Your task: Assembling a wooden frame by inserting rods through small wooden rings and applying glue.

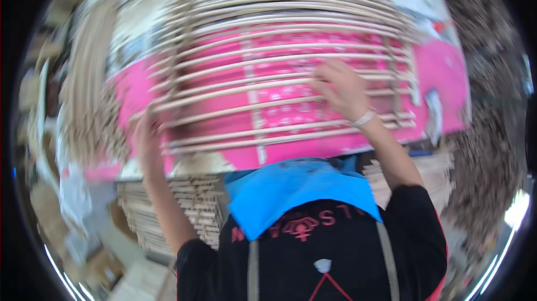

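Long pale wooden rods (224, 93) lie side by side across the table, resting over two crosswise wooden bars, a left bar (180, 55) and a right bar (393, 72). My left hand (147, 143) is at the left end of one of the nearer rods, its fingers closed around that end, though blurred. Farther right, my right hand (342, 89) has thumb and fingers pinched on the same rod, right of its middle. Motion smears both hands, so the exact finger contact is unclear.
The table has a bright pink cover (447, 77). A thick stack of wooden strips (86, 83) lies at its left. Bundles of sticks (173, 209) sit below the near edge, and a large brown pile (484, 150) stands on the right. A blue apron (302, 186) covers my front.
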The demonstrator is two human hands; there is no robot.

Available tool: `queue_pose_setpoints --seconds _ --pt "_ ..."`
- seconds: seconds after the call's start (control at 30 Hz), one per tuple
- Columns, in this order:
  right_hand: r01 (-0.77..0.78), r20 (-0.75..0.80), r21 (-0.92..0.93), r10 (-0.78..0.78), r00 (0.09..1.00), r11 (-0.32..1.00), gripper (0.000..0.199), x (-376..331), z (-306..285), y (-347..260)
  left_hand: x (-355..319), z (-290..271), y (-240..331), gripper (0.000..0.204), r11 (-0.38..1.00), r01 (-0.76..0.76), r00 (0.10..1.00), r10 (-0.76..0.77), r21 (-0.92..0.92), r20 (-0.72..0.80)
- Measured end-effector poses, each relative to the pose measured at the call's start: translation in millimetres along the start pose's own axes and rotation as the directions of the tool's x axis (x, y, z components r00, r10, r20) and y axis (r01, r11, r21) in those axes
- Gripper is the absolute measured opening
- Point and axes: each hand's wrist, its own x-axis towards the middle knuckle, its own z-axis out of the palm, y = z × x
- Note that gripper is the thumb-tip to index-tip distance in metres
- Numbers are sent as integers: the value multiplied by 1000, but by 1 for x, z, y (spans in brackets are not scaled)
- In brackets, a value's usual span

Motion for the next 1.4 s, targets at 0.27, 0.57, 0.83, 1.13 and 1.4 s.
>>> queue_pose_setpoints --seconds 0.27,0.57,0.83,1.13,1.4 --pt "-70 -60 95 75 995 993 15 -21 10 7 -1 3 -5 34 998 50 993 -47 -31 105" --pt "-43 -40 140 49 998 989 16 -21 15 19 -16 -1 14 19 625 -366 874 486 690 23" --pt "-75 30 138 72 997 988 13 -20 0 10 -22 29 28 49 118 -556 725 552 823 411" --pt "-123 44 150 118 992 981 12 -14 -6 -1 -22 34 27 42 77 -529 731 547 845 408" --pt "-130 -30 140 135 990 982 12 -3 -4 11 1 47 33 42 81 -566 700 572 820 427"
